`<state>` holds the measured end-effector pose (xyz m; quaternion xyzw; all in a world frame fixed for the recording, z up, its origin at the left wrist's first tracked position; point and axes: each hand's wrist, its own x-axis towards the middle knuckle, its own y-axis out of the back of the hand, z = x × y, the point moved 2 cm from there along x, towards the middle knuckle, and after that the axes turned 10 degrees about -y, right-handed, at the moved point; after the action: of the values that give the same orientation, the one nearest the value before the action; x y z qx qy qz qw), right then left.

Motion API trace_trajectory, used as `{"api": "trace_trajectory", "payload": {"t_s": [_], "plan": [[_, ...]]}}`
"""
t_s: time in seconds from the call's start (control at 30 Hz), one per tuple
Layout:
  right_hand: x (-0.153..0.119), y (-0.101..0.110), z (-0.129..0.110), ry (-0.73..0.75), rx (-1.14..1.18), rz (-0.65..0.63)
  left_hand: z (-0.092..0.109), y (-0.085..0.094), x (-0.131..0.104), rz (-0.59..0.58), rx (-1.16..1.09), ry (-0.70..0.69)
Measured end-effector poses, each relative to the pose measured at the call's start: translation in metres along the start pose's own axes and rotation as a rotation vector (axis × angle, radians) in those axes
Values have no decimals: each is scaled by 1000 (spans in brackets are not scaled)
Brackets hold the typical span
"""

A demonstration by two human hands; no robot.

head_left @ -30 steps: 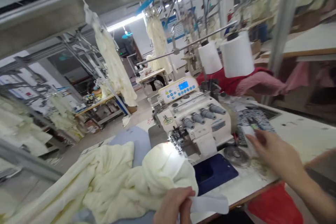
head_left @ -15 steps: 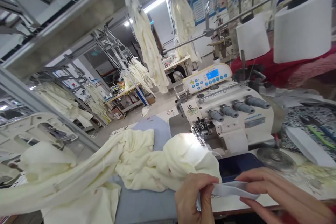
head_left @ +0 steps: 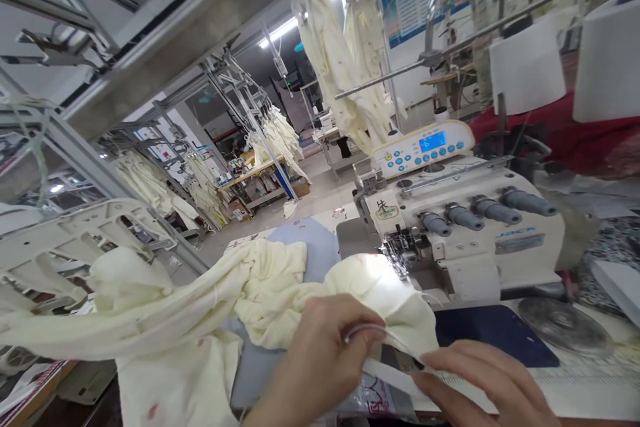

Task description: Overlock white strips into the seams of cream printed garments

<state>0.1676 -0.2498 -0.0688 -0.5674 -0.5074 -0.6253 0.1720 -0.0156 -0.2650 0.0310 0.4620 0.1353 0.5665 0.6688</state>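
A narrow white band [head_left: 393, 377], like a loop of elastic, runs between my two hands at the table's front edge. My left hand [head_left: 320, 353] pinches its left end between thumb and curled fingers. Its right end is in the fingers of my right hand [head_left: 485, 380], partly hidden. Just behind my hands lies a cream knit garment [head_left: 273, 307] with small reddish marks, bunched on the grey-blue table surface. Part of it sits under the lit needle area of a white overlock sewing machine [head_left: 470, 233].
Right of the garment lie a dark blue flat rectangular thing [head_left: 495, 333] and a round metal disc [head_left: 565, 327]. White thread cones [head_left: 527, 73] stand behind the machine. Cream garments [head_left: 325, 47] hang from a rail beyond. A white slotted frame [head_left: 95, 240] stands at left.
My left hand has moved left and up over the garment's edge, and the band now spreads as a loop between both hands. The camera view has swung left.
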Motion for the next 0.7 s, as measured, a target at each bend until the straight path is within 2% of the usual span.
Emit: {"api": "trace_trajectory", "payload": {"t_s": [0.07, 0.13, 0.23, 0.3, 0.4, 0.53, 0.6, 0.7], "plan": [[5, -5, 6, 111, 29, -66, -1, 7, 22, 9, 91, -61], [4, -11, 16, 129, 67, -105, -8, 3, 45, -21, 176, -79], [-9, -21, 37, -26, 64, -86, -28, -18, 73, -124, 178, -31], [-20, -26, 48, -136, 110, -85, -39, -31, 84, -162, 141, 7], [-27, -28, 55, -204, 248, -150, -46, -38, 89, -163, 127, 50], [-26, -28, 58, -215, 372, -225, -44, -36, 90, -138, 151, 28], [-26, -29, 61, -194, 325, -194, -44, -36, 90, -142, 143, 29], [-26, -27, 67, -46, 136, -129, -46, -39, 91, -149, 102, 54]]}}
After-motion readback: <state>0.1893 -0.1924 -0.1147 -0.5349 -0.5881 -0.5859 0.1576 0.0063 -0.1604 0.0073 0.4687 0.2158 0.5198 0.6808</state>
